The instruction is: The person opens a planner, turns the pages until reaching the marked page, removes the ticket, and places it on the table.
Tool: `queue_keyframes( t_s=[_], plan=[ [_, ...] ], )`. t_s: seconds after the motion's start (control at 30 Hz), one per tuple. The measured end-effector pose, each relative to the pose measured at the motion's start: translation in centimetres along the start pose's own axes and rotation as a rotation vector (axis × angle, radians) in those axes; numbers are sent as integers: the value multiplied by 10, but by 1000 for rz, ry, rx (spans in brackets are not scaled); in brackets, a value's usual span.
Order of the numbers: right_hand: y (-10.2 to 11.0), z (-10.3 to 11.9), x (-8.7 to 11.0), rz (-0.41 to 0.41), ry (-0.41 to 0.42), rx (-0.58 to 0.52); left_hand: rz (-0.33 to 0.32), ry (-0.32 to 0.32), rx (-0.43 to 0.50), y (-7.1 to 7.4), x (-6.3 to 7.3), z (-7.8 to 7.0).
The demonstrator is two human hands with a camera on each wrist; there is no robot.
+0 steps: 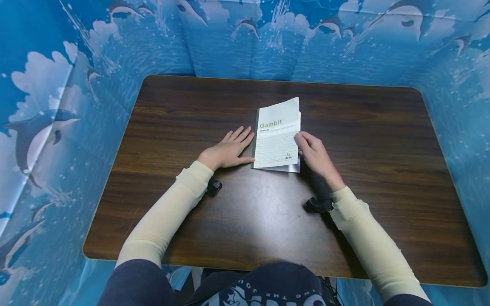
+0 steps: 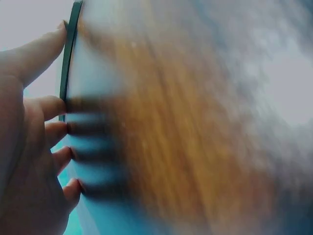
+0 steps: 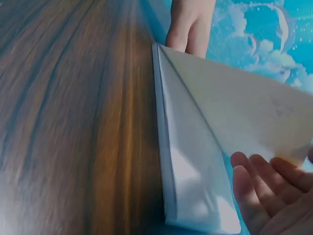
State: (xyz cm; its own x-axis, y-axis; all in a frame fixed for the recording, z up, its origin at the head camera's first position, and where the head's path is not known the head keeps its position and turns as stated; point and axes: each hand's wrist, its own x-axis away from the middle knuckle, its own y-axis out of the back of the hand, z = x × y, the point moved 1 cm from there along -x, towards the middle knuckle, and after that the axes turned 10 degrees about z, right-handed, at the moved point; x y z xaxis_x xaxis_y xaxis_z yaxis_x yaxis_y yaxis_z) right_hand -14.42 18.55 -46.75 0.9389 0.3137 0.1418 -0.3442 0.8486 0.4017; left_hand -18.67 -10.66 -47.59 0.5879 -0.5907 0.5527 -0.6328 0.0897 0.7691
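Observation:
A notebook (image 1: 277, 146) with a pale cover, a dark spine and the word "Gambit" lies near the middle of the table. Its front cover (image 3: 244, 107) is lifted at the right side, baring a whitish surface (image 3: 193, 166) beneath. My right hand (image 1: 317, 156) pinches the cover's right edge between thumb and fingers. On the other side, my left hand (image 1: 229, 149) lies palm down with fingers spread, its fingertips and thumb right at the spine. The left wrist view shows those fingers along the dark spine strip (image 2: 68, 63).
The dark wood-grain table (image 1: 383, 170) has rounded corners. A blue dolphin-print cloth (image 1: 249, 46) surrounds it at the back and sides. Black wrist devices (image 1: 320, 205) sit at both wrists, close over the tabletop. The person's torso (image 1: 268, 284) is at the front edge.

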Motion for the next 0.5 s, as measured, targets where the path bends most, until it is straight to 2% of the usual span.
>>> queue_keyframes(
  t_s=[0.13,0.27,0.4,0.5],
  plan=[
    [-10,13,-2,59,40,-90,-6,-19,-2,0,1,4],
    [-20,23,-5,91,127,-156,-7,-33,-6,1,4,6],
    [-31,31,-10,118,214,-163,-3,-39,1,0,6,9],
    [-37,37,-13,121,240,-145,-1,-39,17,1,10,10]
  ],
)
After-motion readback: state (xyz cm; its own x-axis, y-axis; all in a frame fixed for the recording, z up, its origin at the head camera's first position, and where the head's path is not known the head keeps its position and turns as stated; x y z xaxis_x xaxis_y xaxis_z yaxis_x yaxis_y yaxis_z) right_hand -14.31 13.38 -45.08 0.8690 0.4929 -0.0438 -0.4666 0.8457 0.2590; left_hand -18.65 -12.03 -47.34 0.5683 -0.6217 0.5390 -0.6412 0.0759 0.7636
